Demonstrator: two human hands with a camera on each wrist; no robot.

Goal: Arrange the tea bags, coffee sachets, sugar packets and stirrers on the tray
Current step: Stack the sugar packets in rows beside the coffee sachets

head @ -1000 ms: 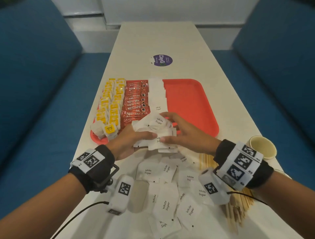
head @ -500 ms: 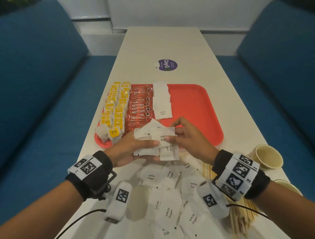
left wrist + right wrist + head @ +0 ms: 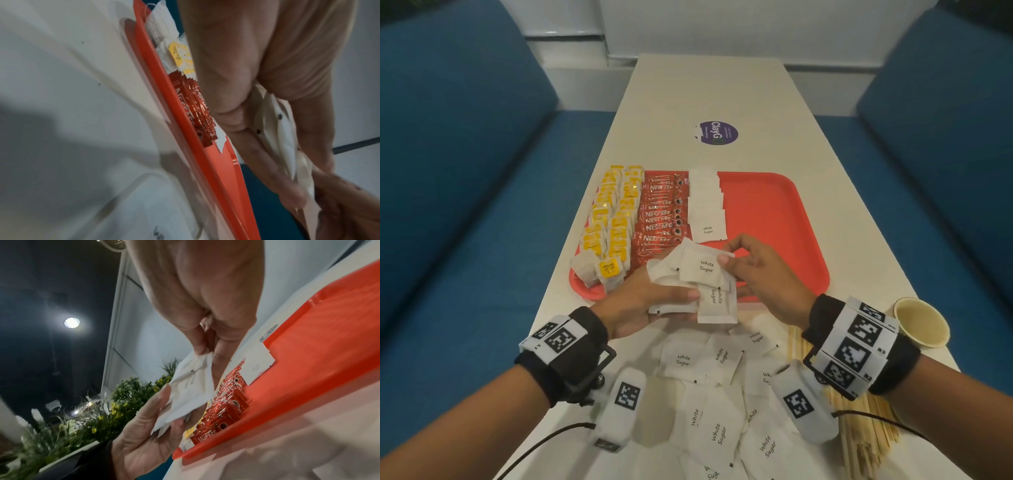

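My left hand [image 3: 654,301] grips a loose stack of white sugar packets [image 3: 685,291] just above the near edge of the red tray [image 3: 774,219]. My right hand [image 3: 743,263] pinches the top sugar packet [image 3: 705,265] of that stack by its right edge; the right wrist view shows the same top packet [image 3: 193,379] between thumb and finger. On the tray lie yellow-tagged tea bags [image 3: 613,219] at the left, red coffee sachets [image 3: 661,216] beside them, and a row of sugar packets [image 3: 705,205]. Wooden stirrers [image 3: 859,431] lie on the table under my right wrist.
Several loose sugar packets [image 3: 709,394] are spread over the white table [image 3: 722,85] between my forearms. A paper cup [image 3: 921,322] stands at the right edge. A purple sticker [image 3: 717,133] lies beyond the tray. Blue benches flank the table.
Both hands have lifted the sugar stack slightly and my right hand has shifted its pinch to the top packet's right edge. The tray's rows have not moved.
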